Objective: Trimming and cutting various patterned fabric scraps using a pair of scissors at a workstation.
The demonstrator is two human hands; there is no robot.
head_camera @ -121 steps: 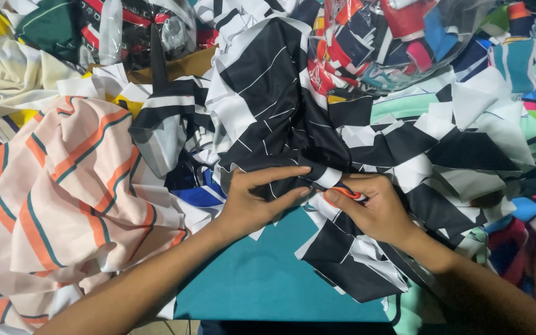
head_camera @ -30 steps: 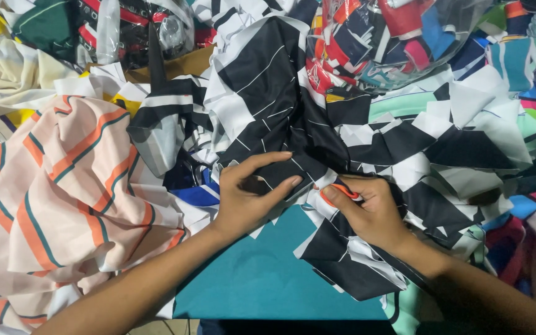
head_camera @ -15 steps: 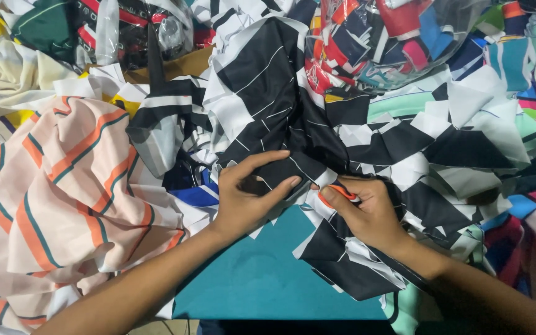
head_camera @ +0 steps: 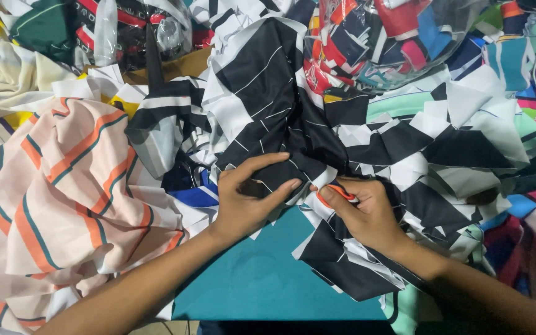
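Black-and-white striped fabric (head_camera: 268, 118) bunches under my left hand (head_camera: 249, 198), fingers pinching it, while my right hand (head_camera: 367, 214) grips what looks like an orange-handled cutter (head_camera: 336, 193), which could nick my nearby fingertip.

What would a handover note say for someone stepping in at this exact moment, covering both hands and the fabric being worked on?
Left hand: pinching a fold of the black and white striped fabric, fingers spread over it.
Right hand: closed around a small orange-handled cutter, its tip at the same fold, close to the left fingertips.
The fabric is bunched over a teal surface. A peach striped cloth lies to the left; a clear bag of coloured scraps sits behind.
Done: the fold is gathered and the cutter is in place.
Left: whether any cut is made cannot be seen; the blade is hidden.
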